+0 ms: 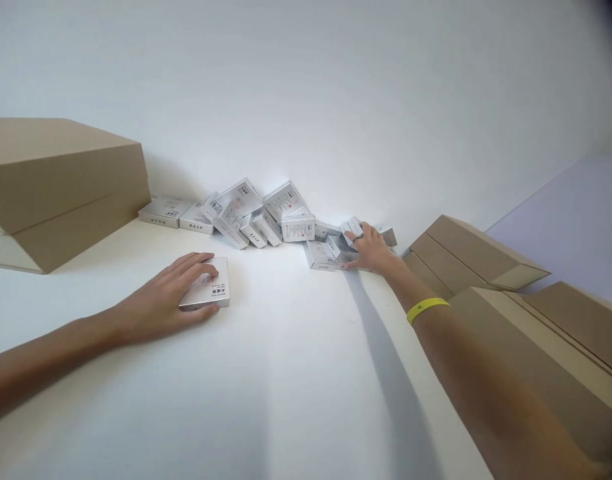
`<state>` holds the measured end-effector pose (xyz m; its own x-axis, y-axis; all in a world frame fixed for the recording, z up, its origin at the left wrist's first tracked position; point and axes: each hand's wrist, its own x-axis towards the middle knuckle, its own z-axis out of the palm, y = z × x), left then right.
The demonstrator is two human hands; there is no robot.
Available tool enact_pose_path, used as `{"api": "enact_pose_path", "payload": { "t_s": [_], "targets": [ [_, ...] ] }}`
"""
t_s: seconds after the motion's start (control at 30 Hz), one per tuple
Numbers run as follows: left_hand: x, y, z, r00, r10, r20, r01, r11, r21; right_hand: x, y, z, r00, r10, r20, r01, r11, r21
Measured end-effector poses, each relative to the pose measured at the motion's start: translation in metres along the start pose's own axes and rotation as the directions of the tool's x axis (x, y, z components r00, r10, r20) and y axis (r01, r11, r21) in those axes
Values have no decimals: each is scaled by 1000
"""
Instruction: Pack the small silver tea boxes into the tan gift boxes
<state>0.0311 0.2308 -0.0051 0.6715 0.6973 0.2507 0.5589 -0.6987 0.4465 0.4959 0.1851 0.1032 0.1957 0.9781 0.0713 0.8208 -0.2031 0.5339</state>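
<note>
My left hand [181,293] grips a flat silver-white tea box [220,283] lying on the white table, thumb along its near side and fingers over its top and far side. Farther off to the right, my right hand [373,250] reaches into a pile of similar boxes. Its thumb and fingers close around one tea box [342,248] at the pile's right end, partly hidden by the hand. Another small box [353,227] leans just beyond the fingers. A yellow band [427,308] circles my right wrist.
Several more silver boxes [239,197] lie stacked and tilted against the white wall [306,87]. A large brown carton [71,193] stands at the left. More brown cartons [486,253] line the right side, close to my right forearm. The white table [286,373] spreads in front.
</note>
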Motion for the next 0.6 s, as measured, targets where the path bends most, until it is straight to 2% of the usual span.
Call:
{"api": "enact_pose_path", "payload": {
  "t_s": [0.27,0.6],
  "targets": [
    [-1,6,2,997,-36,-71,34,999,-29,14,5,-20,982,-188,-30,183,975,-125],
    [3,5,1,997,-63,-35,63,998,-6,26,6,-25,961,-272,-54,263,955,-135]
  ]
}}
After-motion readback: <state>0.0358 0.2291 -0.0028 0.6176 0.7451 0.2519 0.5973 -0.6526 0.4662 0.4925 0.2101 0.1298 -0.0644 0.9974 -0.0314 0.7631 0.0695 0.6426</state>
